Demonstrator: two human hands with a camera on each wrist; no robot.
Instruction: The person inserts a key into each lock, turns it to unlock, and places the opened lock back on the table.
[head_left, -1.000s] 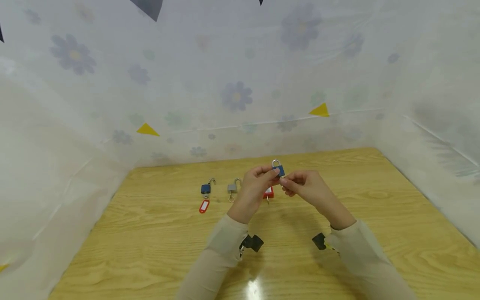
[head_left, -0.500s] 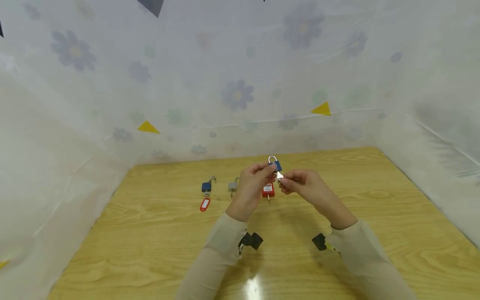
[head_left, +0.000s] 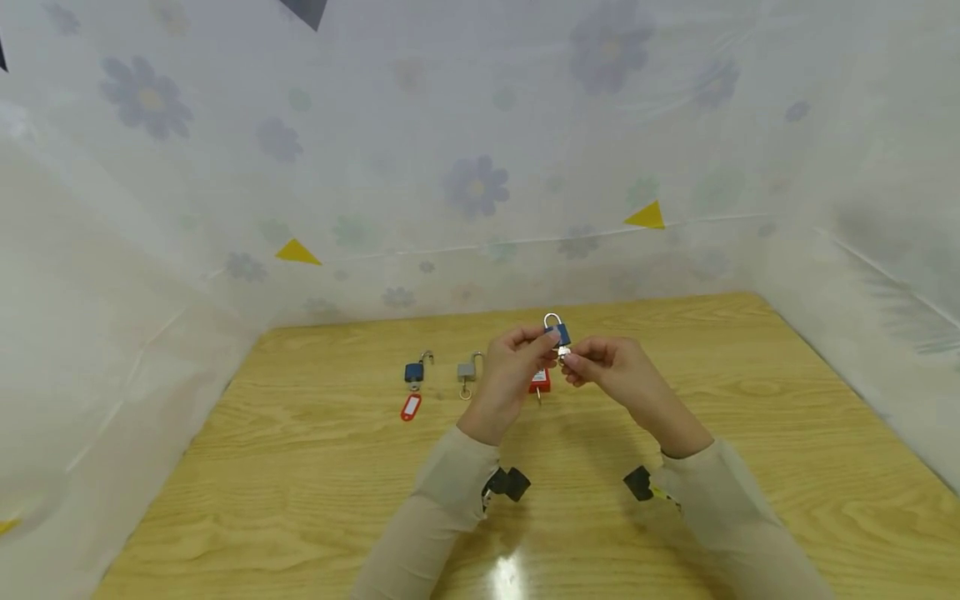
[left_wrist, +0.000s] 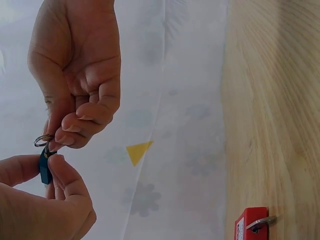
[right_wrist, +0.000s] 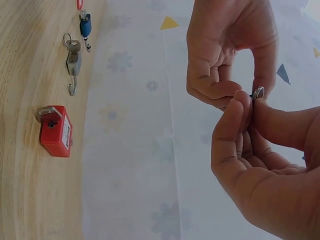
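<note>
1. Since half a second ago we see the right hand (head_left: pixel 607 367) brought closer in, so its fingertips now meet the underside of the blue padlock (head_left: pixel 559 335), where before a bare key tip showed between them; the lock itself has shifted only slightly.
2. Nearest us, both sleeves rise from the near edge of the worktop (head_left: pixel 750 467), each with a black wrist mount.
3. Above the middle of the worktop, the left hand (head_left: pixel 510 375) pinches the blue padlock by its body between thumb and fingertips, shackle upward and closed.
4. We see the right hand pinching a small key ring and key (right_wrist: pixel 258 92) at the base of that lock; the key blade itself is hidden by the fingers.
5. Both hands are held clear of the wood, fingertips touching one another around the lock.
6. Beyond them, toward the far edge, a red padlock (head_left: pixel 538 382) lies flat, partly hidden behind the left hand.
7. Left of it lie a grey padlock (head_left: pixel 467 373) with its shackle swung open, then another blue padlock (head_left: pixel 414 372) with a red tag (head_left: pixel 408 407).
</note>
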